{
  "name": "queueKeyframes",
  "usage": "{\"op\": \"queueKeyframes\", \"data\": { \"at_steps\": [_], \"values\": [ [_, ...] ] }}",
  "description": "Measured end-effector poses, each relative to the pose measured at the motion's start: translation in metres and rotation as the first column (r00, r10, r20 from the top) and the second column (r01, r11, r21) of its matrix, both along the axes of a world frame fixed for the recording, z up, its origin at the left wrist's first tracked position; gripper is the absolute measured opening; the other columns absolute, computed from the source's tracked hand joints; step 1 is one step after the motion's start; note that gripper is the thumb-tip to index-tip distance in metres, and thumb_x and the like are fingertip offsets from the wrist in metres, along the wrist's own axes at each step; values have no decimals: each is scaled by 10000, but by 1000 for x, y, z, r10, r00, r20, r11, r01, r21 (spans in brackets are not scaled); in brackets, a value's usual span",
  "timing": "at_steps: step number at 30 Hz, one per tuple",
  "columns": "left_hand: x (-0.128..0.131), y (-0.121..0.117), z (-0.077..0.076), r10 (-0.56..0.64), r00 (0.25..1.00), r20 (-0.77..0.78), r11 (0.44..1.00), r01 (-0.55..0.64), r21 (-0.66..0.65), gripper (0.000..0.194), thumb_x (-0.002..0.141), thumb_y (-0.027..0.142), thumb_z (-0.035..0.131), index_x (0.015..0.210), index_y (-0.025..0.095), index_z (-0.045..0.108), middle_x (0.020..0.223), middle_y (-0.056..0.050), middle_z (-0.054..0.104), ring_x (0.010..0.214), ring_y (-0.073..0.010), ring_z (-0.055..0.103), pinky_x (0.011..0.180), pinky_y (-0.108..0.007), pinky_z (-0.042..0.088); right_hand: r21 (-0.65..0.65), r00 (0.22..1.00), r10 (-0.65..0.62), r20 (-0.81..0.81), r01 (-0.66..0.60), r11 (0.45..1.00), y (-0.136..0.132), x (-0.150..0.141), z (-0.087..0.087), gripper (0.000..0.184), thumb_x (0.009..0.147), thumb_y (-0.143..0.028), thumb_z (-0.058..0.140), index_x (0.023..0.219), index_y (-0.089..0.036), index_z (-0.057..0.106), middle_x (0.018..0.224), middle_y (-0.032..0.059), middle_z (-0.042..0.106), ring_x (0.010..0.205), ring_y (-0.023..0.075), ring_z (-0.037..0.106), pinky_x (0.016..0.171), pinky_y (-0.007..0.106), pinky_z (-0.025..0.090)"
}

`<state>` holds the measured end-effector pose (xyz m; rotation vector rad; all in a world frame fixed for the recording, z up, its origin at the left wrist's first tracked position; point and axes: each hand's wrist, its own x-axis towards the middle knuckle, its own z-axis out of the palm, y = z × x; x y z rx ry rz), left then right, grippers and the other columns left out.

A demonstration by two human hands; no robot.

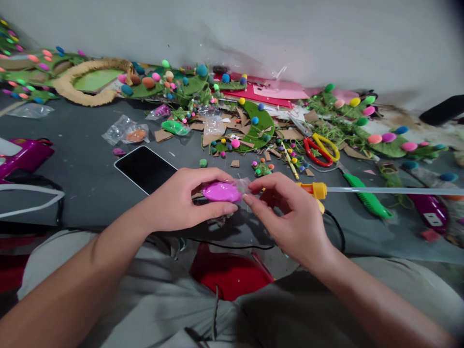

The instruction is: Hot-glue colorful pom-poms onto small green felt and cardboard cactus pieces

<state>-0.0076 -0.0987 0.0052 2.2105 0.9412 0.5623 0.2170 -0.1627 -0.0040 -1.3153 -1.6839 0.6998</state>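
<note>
Your L hand (177,199) is pinching the purple lump (221,192) at ctr, thumb vs. fingers; your R hand (295,217) is pinching its clear wrapper (243,185), 3 o'clock. Pressing lightly is prob. best, avoiding dents. Phone (144,166)'s lying at 10, scissors (312,138) at 2.

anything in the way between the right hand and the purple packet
Nothing visible: the fingertips of the right hand already meet the clear plastic end of the purple packet, which the left hand holds.
</note>
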Motion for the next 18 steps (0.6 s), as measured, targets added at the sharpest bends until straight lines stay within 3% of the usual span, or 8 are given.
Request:
{"op": "queueKeyframes", "data": {
  "at_steps": [5, 11, 16, 18],
  "values": [
    [0, -1, 1, -7, 1000, 12, 1000, 7, 16, 369, 894, 400, 727, 1217, 224, 693, 1018, -12, 764, 818, -140, 682, 736, -204, 508, -1, 1000, 26, 12, -26, 1000, 1, 2, 3, 163, 917, -272, 729, 1076, -239, 716, 890, 5, 664, 600, 90, 504, 545, 255, 461],
    [3, -1, 1, 79, 997, 2, 997, -79, 17, 355, 899, 459, 712, 1172, 232, 725, 1018, -18, 775, 836, -162, 701, 746, -218, 538, 8, 996, 71, 52, -72, 997, 1, 4, 6, 78, 947, -254, 690, 888, -212, 661, 818, -1, 639, 646, 106, 516, 575, 259, 446],
    [3, -1, 0, 138, 990, 27, 990, -137, -17, 363, 882, 480, 735, 1139, 225, 746, 1042, -28, 784, 853, -172, 718, 761, -223, 568, 18, 958, 284, 25, -285, 958, 4, 15, 14, 83, 988, -189, 611, 995, -203, 692, 965, 37, 676, 895, 145, 630, 808, 286, 514],
    [2, 0, -1, 118, 992, 45, 992, -115, -60, 370, 872, 471, 750, 1149, 226, 746, 1031, -23, 787, 833, -163, 724, 737, -210, 574, -9, 952, 303, 38, -303, 953, 6, 19, 17, 153, 997, -154, 570, 1050, -210, 703, 1023, 47, 699, 955, 159, 653, 876, 304, 521]
  ]
}}
